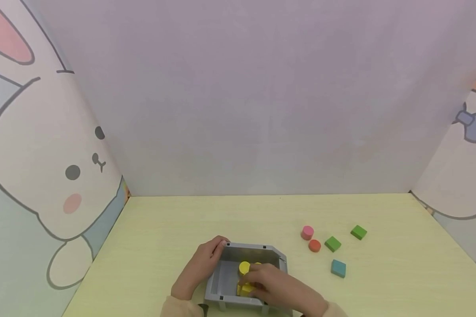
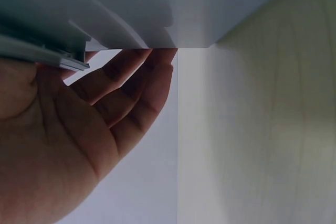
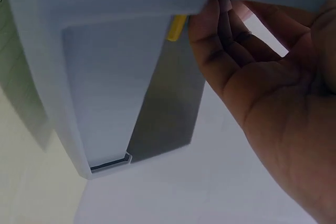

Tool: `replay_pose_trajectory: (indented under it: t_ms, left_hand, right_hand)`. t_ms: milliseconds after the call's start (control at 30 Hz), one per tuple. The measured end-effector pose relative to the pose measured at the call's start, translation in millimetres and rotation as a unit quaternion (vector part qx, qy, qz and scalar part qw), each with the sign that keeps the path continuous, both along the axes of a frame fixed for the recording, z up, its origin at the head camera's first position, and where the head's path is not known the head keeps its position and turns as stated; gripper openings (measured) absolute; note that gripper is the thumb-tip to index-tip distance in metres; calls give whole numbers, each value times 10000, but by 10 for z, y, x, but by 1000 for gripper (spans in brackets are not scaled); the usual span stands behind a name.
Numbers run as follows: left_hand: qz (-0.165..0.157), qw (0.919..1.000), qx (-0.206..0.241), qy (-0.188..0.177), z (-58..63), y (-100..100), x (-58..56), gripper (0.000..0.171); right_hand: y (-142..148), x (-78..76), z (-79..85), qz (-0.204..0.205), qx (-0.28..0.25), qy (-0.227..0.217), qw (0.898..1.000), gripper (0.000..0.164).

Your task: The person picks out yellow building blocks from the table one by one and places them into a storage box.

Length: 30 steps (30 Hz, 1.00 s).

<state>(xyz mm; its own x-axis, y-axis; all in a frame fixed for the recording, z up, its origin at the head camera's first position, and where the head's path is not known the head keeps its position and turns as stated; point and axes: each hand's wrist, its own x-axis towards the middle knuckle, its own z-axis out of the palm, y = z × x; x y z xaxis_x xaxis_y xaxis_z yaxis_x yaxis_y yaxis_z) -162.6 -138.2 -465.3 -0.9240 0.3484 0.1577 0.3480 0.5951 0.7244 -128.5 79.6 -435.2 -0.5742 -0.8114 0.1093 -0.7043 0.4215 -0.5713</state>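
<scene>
A grey plastic bin [image 1: 222, 279] with a low, cut-away side stands at the front of the table. My left hand [image 1: 206, 259] grips its left wall near the far corner; in the left wrist view the fingers [image 2: 134, 103] lie along the outer side of the grey wall. My right hand [image 1: 275, 284] reaches inside, fingers curled down, pinching a yellow block [image 1: 246, 290] between fingertips and thumb. A round yellow block [image 1: 244, 267] stands just beyond those fingers. From the right wrist, the bin's wall hides the fingertips, and a yellow piece [image 3: 177, 28] shows beside them.
Right of the bin lie a pink cylinder [image 1: 307, 233], a red disc [image 1: 314, 245], two green blocks [image 1: 333, 244] and a blue block [image 1: 338, 268]. A pale curtain [image 1: 262, 110] closes the back of the table; printed panels [image 1: 43, 176] flank it.
</scene>
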Motion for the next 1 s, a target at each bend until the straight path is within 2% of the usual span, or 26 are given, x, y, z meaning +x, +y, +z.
replay_pose_trajectory:
  t_ms: [367, 633, 1000]
  left_hand:
    - [-26, 10000, -2, 13, -20, -13, 3, 33]
    - [-16, 10000, 7, 14, -27, -11, 2, 32]
    - [-32, 10000, 4, 33, -18, -13, 12, 32]
  right_hand:
    - [-13, -37, -23, 142, 168, -82, 9997, 17]
    - [-3, -43, -57, 106, -13, -107, 9999, 15]
    - [72, -1, -53, -577, -261, 682, 9957, 13]
